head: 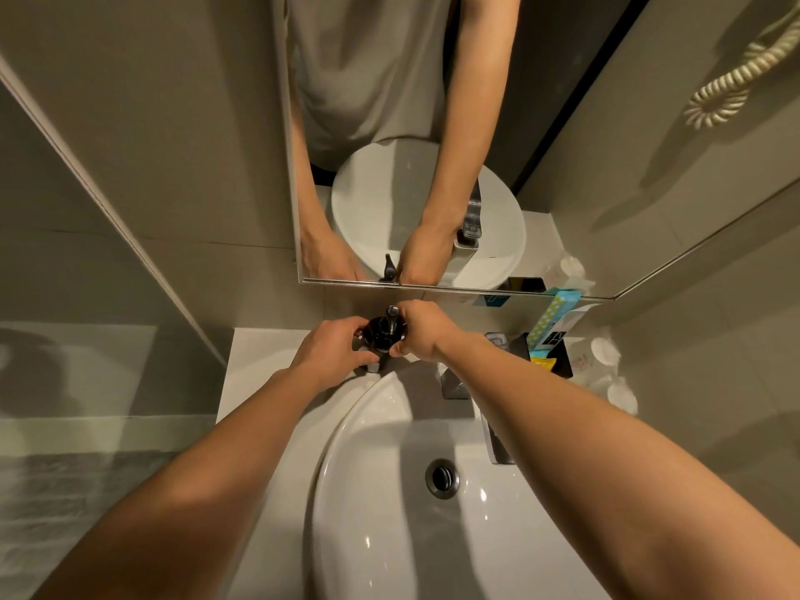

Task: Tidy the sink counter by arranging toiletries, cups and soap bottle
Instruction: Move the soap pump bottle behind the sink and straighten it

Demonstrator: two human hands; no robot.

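Note:
A dark soap bottle (pixel 381 333) with a pump top stands at the back of the white counter (pixel 251 352), behind the basin's left rim. My left hand (pixel 331 350) wraps its left side and my right hand (pixel 422 329) grips its right side near the pump. To the right, a black holder (pixel 560 361) carries packaged toiletries, among them a blue-and-yellow box (pixel 552 316). Wrapped clear cups (pixel 606 352) stand at the far right against the wall.
The white basin (pixel 376 491) with a metal drain (pixel 441 477) fills the lower middle. A chrome tap (pixel 493 435) sits under my right forearm. The mirror (pixel 433 166) rises right behind the bottle. A coiled cord (pixel 727 88) hangs on the right wall.

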